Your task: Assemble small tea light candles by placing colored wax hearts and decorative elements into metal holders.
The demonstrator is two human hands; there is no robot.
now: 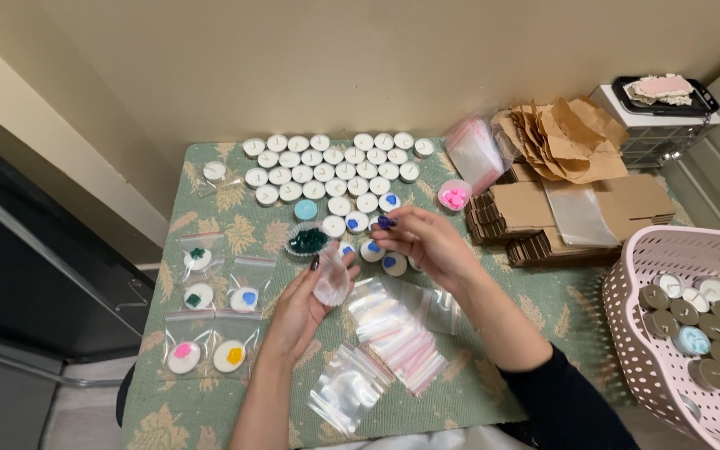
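our left hand (300,308) lies palm up, fingers closed around a small clear bag (332,277) whose long axis runs up and away from the palm. our right hand (427,242) sits just right of and above the bag's upper end, fingertips pinched together on a small dark blue piece (386,222). the right hand is the nearer to the tealight candles (327,171) on the green tablecloth (210,400). a stack of empty bags (397,337) lies below both hands.

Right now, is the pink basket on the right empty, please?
No, the pink basket holds several tealight candles, some white, some dark and some light blue.
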